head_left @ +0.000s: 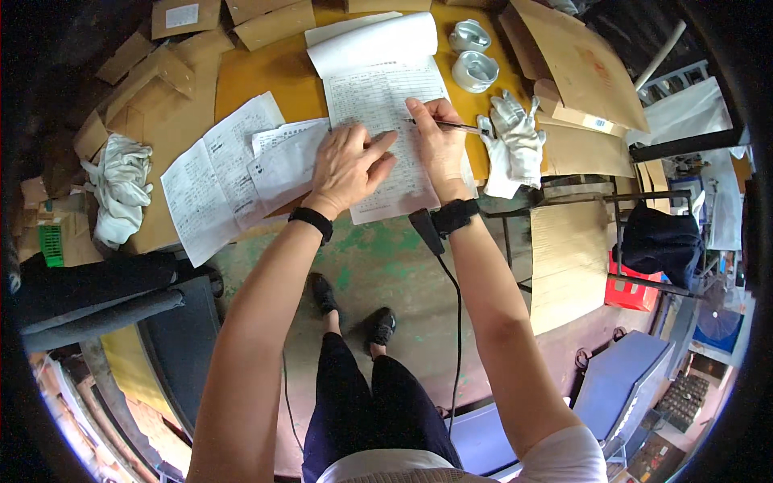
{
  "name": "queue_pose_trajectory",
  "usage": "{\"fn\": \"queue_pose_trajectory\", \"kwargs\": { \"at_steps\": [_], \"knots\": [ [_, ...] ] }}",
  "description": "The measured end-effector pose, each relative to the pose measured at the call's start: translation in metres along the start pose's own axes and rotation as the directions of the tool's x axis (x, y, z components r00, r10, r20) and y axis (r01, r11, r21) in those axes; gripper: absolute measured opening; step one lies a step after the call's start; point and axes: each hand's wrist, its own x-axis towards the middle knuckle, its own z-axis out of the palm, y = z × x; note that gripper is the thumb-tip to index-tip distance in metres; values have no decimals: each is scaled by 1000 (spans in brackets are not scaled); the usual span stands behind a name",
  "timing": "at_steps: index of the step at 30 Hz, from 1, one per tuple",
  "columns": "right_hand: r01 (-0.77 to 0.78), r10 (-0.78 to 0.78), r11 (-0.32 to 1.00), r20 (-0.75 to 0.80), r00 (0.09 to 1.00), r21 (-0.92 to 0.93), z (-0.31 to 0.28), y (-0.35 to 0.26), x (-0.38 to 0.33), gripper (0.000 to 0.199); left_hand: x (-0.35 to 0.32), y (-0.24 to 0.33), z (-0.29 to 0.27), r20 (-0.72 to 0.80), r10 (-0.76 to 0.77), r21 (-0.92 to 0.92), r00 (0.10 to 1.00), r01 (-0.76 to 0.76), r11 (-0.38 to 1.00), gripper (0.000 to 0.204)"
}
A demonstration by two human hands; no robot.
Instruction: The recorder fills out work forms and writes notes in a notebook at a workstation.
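My left hand (348, 165) lies flat, fingers spread, on a printed form sheet (378, 97) on the yellow table (266, 76). My right hand (436, 138) grips a pen (460, 126) with its tip on the same sheet. The form belongs to a pad whose top page (374, 42) is folded back. More printed sheets (221, 173) lie fanned out to the left of my left hand, partly over the table's front edge.
Two round metal parts (473, 68) sit beyond my right hand. White work gloves (515, 141) lie to the right, another pair (122, 187) at the far left. Cardboard pieces (576, 64) ring the table. A red crate (632, 291) and dark cloth (656, 237) stand at right.
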Motion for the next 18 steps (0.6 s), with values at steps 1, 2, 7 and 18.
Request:
{"fn": "queue_pose_trajectory", "kwargs": {
  "at_steps": [1,2,7,18],
  "knots": [
    [15,-15,1000,-9,1000,3,4,3,0,30,0,0,0,11,2,8,1000,-2,1000,37],
    [55,-55,998,-6,998,-39,5,6,1,32,0,0,-1,19,-5,15,1000,4,1000,38],
    [43,-54,977,-47,997,-210,9,14,2,36,-1,1,-2,43,-37,13,998,36,999,39],
    [140,-157,936,-26,987,-322,9,25,4,36,0,2,-3,64,-55,23,996,54,998,38]
  ]
}}
